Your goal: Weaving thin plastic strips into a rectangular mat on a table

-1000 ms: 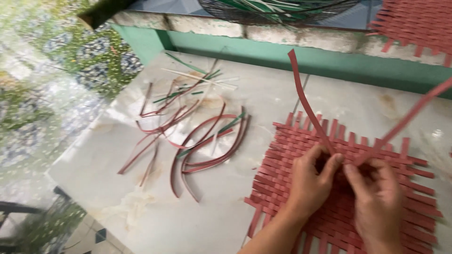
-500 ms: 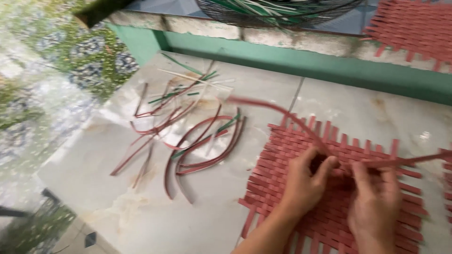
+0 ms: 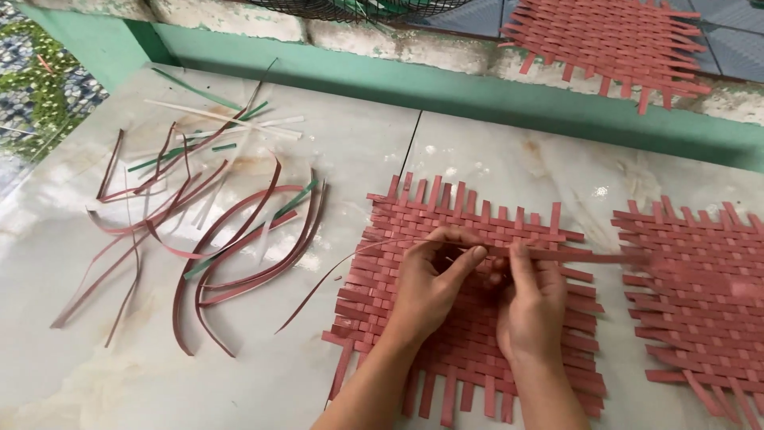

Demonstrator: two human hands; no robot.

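**Red strip held across a half-woven mat**

Pale marble-patterned stone forms the surface (image 3: 493, 171), backed by a green-painted ledge (image 3: 557, 99) with a rough stone top. A square woven mat (image 3: 469, 350) of red strips lies flat in front of the person, loose ends sticking out on every side. Both hands rest on its middle. The left hand (image 3: 434, 287) pinches a long red strip (image 3: 573, 256) between thumb and fingers, and the right hand (image 3: 529, 299) grips the same strip just beside it, so the strip runs level across the weave, seemingly lined up with a row. Its thin left end curves down off the mat toward the stone.

A second woven mat (image 3: 700, 279) lies at the right edge, and a third (image 3: 613, 40) sits up on the ledge. Spare strips (image 3: 231, 239), mostly red with some green and white, lie scattered to the left, within reach. No packages, labels or signs are visible.
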